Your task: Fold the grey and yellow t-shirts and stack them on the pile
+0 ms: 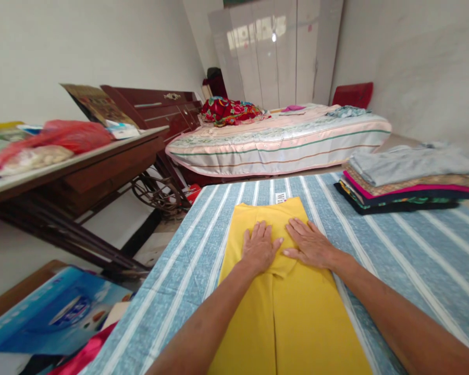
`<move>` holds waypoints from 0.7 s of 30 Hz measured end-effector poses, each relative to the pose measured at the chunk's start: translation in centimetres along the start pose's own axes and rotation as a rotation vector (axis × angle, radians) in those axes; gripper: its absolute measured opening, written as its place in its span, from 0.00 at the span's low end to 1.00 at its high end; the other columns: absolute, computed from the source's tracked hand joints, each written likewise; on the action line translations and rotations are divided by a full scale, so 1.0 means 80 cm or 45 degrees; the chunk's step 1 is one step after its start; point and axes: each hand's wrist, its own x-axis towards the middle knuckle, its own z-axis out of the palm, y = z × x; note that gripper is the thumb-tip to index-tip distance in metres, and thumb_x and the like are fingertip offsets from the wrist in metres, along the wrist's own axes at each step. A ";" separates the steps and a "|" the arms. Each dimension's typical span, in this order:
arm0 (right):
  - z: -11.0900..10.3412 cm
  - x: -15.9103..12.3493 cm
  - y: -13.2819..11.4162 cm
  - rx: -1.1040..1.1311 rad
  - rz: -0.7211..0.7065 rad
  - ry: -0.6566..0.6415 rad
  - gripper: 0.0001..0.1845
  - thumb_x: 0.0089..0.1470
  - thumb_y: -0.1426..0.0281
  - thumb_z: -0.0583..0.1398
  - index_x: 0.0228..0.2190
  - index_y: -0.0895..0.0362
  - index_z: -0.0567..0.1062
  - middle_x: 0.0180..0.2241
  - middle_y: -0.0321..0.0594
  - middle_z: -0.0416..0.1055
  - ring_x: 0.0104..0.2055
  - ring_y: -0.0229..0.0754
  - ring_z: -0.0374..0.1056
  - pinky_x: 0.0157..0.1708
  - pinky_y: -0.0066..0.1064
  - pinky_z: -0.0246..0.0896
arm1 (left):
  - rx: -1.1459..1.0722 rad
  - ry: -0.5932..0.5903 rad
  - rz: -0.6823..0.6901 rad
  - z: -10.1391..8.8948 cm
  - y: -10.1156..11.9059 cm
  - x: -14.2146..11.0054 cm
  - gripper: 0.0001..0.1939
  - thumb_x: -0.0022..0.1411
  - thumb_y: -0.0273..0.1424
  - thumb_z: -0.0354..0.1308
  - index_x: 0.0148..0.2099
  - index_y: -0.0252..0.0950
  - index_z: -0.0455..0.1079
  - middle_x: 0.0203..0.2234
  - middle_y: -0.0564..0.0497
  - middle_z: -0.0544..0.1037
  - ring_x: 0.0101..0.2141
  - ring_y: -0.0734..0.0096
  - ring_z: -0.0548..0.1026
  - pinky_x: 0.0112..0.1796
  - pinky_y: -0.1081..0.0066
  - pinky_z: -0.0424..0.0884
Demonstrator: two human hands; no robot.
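A pair of yellow trousers (305, 317) lies spread on a blue-and-white striped sheet (180, 271), its waist at the far end and its legs running toward me. My left hand (258, 249) rests palm down on the upper left of the trousers, fingers stretched out. On the upper right, my right hand (308, 244) lies flat with its fingers apart. Both hands press on the cloth without gripping it. The lower ends of the legs run out of view.
To the right stands a stack of folded clothes (410, 179). Beyond is a bed with a pale striped cover (281, 148) and a red floral bundle (230, 110). At left are a table (82, 159) with plastic bags (62, 138) and a blue box (58, 312) below.
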 end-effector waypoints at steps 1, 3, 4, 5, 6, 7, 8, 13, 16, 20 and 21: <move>-0.001 -0.001 -0.001 -0.002 0.004 0.015 0.45 0.55 0.43 0.41 0.59 0.65 0.55 0.62 0.56 0.47 0.64 0.55 0.42 0.59 0.52 0.40 | 0.007 0.027 0.007 -0.002 0.002 -0.004 0.33 0.66 0.47 0.29 0.64 0.33 0.50 0.64 0.44 0.49 0.64 0.60 0.44 0.59 0.49 0.44; -0.003 -0.003 -0.002 -0.007 0.015 0.068 0.45 0.55 0.42 0.41 0.59 0.64 0.55 0.62 0.55 0.47 0.64 0.55 0.41 0.59 0.52 0.39 | 0.017 0.071 0.034 -0.005 0.005 -0.015 0.32 0.66 0.46 0.30 0.64 0.32 0.51 0.64 0.44 0.48 0.64 0.60 0.42 0.60 0.49 0.41; -0.004 -0.004 -0.003 -0.011 0.013 0.095 0.45 0.54 0.42 0.41 0.59 0.64 0.55 0.63 0.55 0.46 0.64 0.55 0.40 0.59 0.52 0.38 | 0.016 0.074 0.047 -0.005 0.006 -0.021 0.32 0.66 0.46 0.30 0.64 0.33 0.51 0.65 0.44 0.48 0.64 0.60 0.42 0.60 0.50 0.40; -0.005 -0.005 -0.004 -0.014 0.006 0.110 0.46 0.54 0.41 0.41 0.59 0.64 0.56 0.62 0.56 0.47 0.64 0.55 0.40 0.59 0.53 0.37 | 0.008 0.061 0.051 -0.004 0.006 -0.027 0.32 0.66 0.46 0.30 0.64 0.33 0.50 0.65 0.44 0.47 0.64 0.60 0.41 0.60 0.50 0.40; -0.005 -0.006 -0.005 -0.015 -0.005 0.110 0.46 0.54 0.41 0.41 0.59 0.64 0.56 0.62 0.56 0.47 0.64 0.55 0.40 0.59 0.53 0.36 | -0.007 0.037 0.051 -0.002 0.006 -0.032 0.32 0.66 0.47 0.30 0.64 0.33 0.50 0.65 0.44 0.47 0.64 0.60 0.42 0.60 0.50 0.41; -0.004 -0.007 -0.006 -0.015 -0.014 0.096 0.46 0.54 0.41 0.41 0.59 0.64 0.56 0.62 0.57 0.48 0.64 0.55 0.41 0.59 0.53 0.36 | -0.026 0.007 0.052 0.001 0.005 -0.035 0.32 0.66 0.47 0.30 0.64 0.34 0.50 0.65 0.44 0.47 0.64 0.60 0.42 0.60 0.51 0.42; -0.003 -0.008 -0.006 -0.014 -0.023 0.073 0.47 0.54 0.41 0.41 0.59 0.65 0.57 0.61 0.58 0.49 0.64 0.56 0.43 0.59 0.53 0.37 | -0.047 -0.018 0.054 0.004 0.005 -0.038 0.32 0.66 0.47 0.30 0.64 0.34 0.49 0.65 0.44 0.48 0.64 0.60 0.43 0.60 0.51 0.43; 0.005 -0.010 -0.001 -0.003 -0.024 0.020 0.46 0.54 0.41 0.42 0.59 0.64 0.55 0.62 0.57 0.48 0.64 0.55 0.43 0.58 0.52 0.39 | -0.080 0.031 0.076 0.013 0.002 -0.038 0.35 0.65 0.49 0.26 0.64 0.33 0.49 0.65 0.43 0.48 0.64 0.59 0.43 0.59 0.48 0.45; 0.007 -0.010 0.002 -0.015 -0.019 0.007 0.45 0.55 0.42 0.41 0.60 0.63 0.55 0.62 0.56 0.48 0.64 0.54 0.43 0.58 0.52 0.40 | -0.094 0.040 0.069 0.007 0.004 -0.043 0.36 0.64 0.50 0.26 0.64 0.33 0.49 0.64 0.43 0.48 0.64 0.59 0.44 0.59 0.49 0.45; 0.006 -0.010 0.004 -0.040 -0.016 -0.021 0.44 0.56 0.43 0.40 0.60 0.64 0.55 0.62 0.56 0.47 0.64 0.53 0.41 0.58 0.51 0.40 | -0.089 0.006 0.027 0.000 0.007 -0.061 0.38 0.63 0.52 0.31 0.66 0.30 0.45 0.65 0.41 0.45 0.64 0.57 0.41 0.60 0.49 0.41; 0.006 -0.010 0.004 -0.042 -0.017 -0.019 0.43 0.56 0.44 0.41 0.60 0.64 0.55 0.62 0.55 0.47 0.64 0.53 0.41 0.58 0.50 0.40 | -0.093 -0.024 0.016 0.001 0.007 -0.065 0.39 0.63 0.52 0.32 0.66 0.28 0.45 0.65 0.40 0.44 0.64 0.57 0.41 0.60 0.49 0.40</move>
